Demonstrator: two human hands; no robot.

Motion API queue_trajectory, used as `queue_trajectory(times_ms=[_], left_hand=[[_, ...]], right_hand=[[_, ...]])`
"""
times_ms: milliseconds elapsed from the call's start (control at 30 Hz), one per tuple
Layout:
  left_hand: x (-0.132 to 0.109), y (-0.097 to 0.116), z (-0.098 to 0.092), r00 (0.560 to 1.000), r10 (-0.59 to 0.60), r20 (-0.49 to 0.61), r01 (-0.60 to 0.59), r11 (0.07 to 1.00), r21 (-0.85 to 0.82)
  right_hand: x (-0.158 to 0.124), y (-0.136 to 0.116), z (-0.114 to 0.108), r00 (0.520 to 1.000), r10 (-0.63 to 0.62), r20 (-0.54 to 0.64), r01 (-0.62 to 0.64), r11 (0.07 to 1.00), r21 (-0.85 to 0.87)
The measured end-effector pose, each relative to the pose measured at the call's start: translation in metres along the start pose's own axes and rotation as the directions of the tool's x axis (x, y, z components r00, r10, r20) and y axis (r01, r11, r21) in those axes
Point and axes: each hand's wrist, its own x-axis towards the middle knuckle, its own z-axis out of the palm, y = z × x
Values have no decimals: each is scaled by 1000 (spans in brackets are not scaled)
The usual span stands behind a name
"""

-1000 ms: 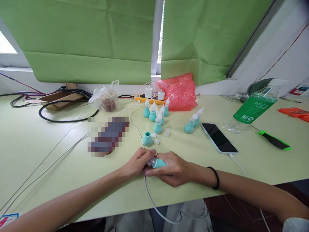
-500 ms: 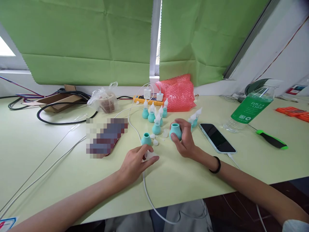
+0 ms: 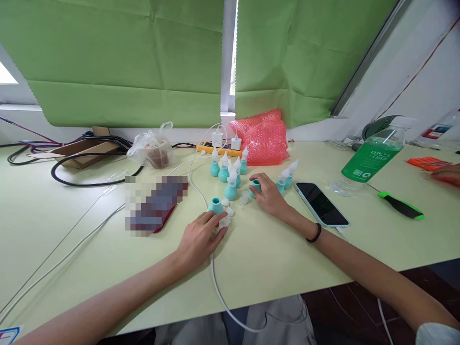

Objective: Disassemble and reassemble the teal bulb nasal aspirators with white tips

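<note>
My right hand (image 3: 269,195) has its fingers wrapped round a teal rubber bulb (image 3: 255,188), open end up, low over the table or on it. My left hand (image 3: 203,237) holds a small clear plastic piece (image 3: 224,222) between thumb and fingers, close to the tabletop. Just beyond the left fingers stands another open teal bulb (image 3: 215,205). Small white pieces (image 3: 229,211) lie beside it, and a clear cap (image 3: 245,197) lies between my hands. Several teal nasal aspirators with pointed clear tips (image 3: 231,187) stand farther back, with others (image 3: 282,183) right of my right hand.
A phone (image 3: 321,203) on a cable, a screwdriver (image 3: 400,205) and a green-labelled bottle (image 3: 372,160) are on the right. Pink bubble wrap (image 3: 264,141) and a power strip (image 3: 230,152) lie at the back. A white cable runs under my left hand. Another person's hand (image 3: 449,173) shows far right.
My right hand has lowered the teal bulb and turned palm-down over it. The left hand has shifted slightly with the clear piece. Another person's hand has appeared at far right.
</note>
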Motion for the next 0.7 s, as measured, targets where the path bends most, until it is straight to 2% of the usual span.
queue_trajectory(times_ms=[133,233,333,433,500,567,700], left_hand=[[0,0,0,1000,-14,-4,14,1000,4],[1,0,0,1000,-22,-15,21,1000,-3],[1,0,2,999,-24,-25,24,1000,-8],[0,-1,3,999,-23,-30,22,1000,-20],[0,-1,3,999,-18,-39,17,1000,-23],[-1,0,2,998,-6,-66,5,1000,-24],[-2,4,-1,983,35,-182,-47,997,-62]], right_hand=[[-1,5,7,1000,27,1,-27,998,52],[0,2,2,998,-16,-59,16,1000,0],[4,-6,-16,977,-78,-199,29,971,-239],[11,-11,-40,947,-41,-318,-137,846,-515],[15,-9,-51,953,28,-302,-217,759,-614],[17,-2,-55,966,130,-223,-248,700,-669],[18,16,-55,942,330,-56,-282,692,-664]])
